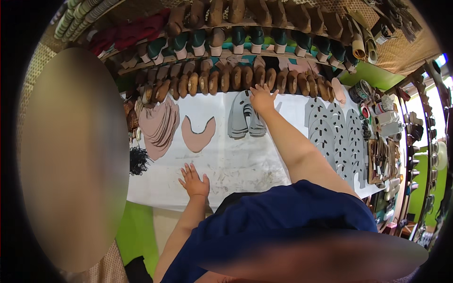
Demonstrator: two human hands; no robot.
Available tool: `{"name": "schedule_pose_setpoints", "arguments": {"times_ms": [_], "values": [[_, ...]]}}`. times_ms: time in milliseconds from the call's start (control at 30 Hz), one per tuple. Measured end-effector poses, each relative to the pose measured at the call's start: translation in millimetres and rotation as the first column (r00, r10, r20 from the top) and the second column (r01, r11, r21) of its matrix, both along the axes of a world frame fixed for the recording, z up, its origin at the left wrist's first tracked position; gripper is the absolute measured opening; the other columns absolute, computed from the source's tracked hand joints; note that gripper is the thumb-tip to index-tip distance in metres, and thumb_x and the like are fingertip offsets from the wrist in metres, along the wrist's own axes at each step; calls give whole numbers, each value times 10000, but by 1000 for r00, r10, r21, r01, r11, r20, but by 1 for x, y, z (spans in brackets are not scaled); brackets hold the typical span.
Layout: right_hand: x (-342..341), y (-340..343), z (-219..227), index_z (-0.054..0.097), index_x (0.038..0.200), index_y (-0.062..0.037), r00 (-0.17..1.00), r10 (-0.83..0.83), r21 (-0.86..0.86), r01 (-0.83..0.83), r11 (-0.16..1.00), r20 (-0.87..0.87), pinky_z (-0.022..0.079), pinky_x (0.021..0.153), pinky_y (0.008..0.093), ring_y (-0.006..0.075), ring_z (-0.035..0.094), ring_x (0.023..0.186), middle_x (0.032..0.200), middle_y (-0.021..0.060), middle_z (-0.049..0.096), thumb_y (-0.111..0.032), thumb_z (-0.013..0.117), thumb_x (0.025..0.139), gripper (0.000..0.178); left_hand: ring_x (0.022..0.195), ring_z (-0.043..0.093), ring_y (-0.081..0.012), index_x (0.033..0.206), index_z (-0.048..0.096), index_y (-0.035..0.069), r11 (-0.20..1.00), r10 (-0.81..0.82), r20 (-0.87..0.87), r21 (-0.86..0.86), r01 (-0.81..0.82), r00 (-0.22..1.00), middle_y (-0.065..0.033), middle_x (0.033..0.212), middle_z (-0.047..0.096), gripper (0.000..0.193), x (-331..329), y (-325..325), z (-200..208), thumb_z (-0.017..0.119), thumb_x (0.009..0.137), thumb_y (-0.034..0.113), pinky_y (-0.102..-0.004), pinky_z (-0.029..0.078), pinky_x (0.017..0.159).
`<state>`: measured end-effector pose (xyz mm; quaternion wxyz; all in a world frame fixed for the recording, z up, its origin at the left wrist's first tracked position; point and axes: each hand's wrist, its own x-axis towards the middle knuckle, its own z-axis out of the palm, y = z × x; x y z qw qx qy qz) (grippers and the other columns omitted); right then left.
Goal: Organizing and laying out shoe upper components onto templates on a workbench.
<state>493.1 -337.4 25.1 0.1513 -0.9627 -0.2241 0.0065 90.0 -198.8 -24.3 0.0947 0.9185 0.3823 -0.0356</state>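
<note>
The right hand [262, 98] reaches far across the table [236, 165] w/ the arm nearly straight, ending at the top edge of the stack of grey cut pieces [245, 120] and just below the row of brown wooden shoe lasts [226, 79] on the lowest shelf. Fingers are spread, pointing away from the person; the grip is released, holding nothing. Whether the fingertips touch the grey stack or a last can't be told (they overlap at that spot). The grey stack lies at the table's far middle, long axis running near-to-far, the curved legs of the pieces pointing back toward the person.

The left hand [194, 180] lies flat, palm down, on the white, smudged table surface near the front edge, fingers fanned and pointing away and slightly left; grip loose, nothing in it. The forearm comes up from the lower edge, elbow bent.

Between the hands, a bit left, a single pink crescent-shaped piece [198, 134] lies flat, its two horns pointing away from the person, long axis left-right. Further left sits a fanned pile of pink pieces [160, 125], and near it a black tangle of cord [138, 160].

To the right, perforated grey pieces [337, 134] lie in overlapping rows, w/ tools and rolls of tape [361, 89] by the table's right end. Upper shelves carry green-and-white lasts [236, 40].
</note>
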Motion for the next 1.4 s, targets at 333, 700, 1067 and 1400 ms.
{"name": "schedule_pose_setpoints", "arguments": {"times_ms": [333, 700, 1067, 1400], "values": [[-7, -16, 7, 762, 971, -198, 999, -50, 101, 51, 994, -10, 83, 1116, 752, 243, 475, 1320, 1200, -25, 678, -250, 675, 854, 155, 1522, 113, -342, 1560, 266, 126, 1000, -16, 6, -8, 16, 1000, -112, 1652, 165, 813, -2, 3, -7, 568, 862, 414, -631, 65, 1175], [-122, -159, 81, 771, 810, -238, 954, 209, 278, -264, 923, 214, 138, 1102, 744, 337, 319, 1452, 1426, -22, 560, -246, 822, 728, 97, 1519, 131, -341, 1558, 270, 130, 1000, -26, 3, 2, 26, 1000, -104, 1645, 193, 764, -6, -3, 1, 546, 898, 398, -632, 100, 1172], [-244, -346, 184, 784, 719, -185, 973, -95, 43, 107, 993, -212, 73, 1158, 692, 356, 209, 1499, 1497, -16, 495, -179, 834, 653, 83, 1518, 131, -354, 1553, 272, 126, 1000, -20, 67, -4, 20, 998, -133, 1639, 197, 767, -5, -3, 1, 564, 905, 413, -641, 88, 1173], [-146, -389, 24, 778, 806, -295, 874, -369, -299, 277, 913, -317, 122, 1068, 803, 369, 164, 1505, 1539, 2, 432, -262, 809, 673, 141, 1519, 133, -347, 1556, 261, 130, 1000, -15, 21, 16, 14, 1000, -131, 1642, 191, 777, -6, -5, -1, 572, 899, 403, -652, 108, 1167]]}}
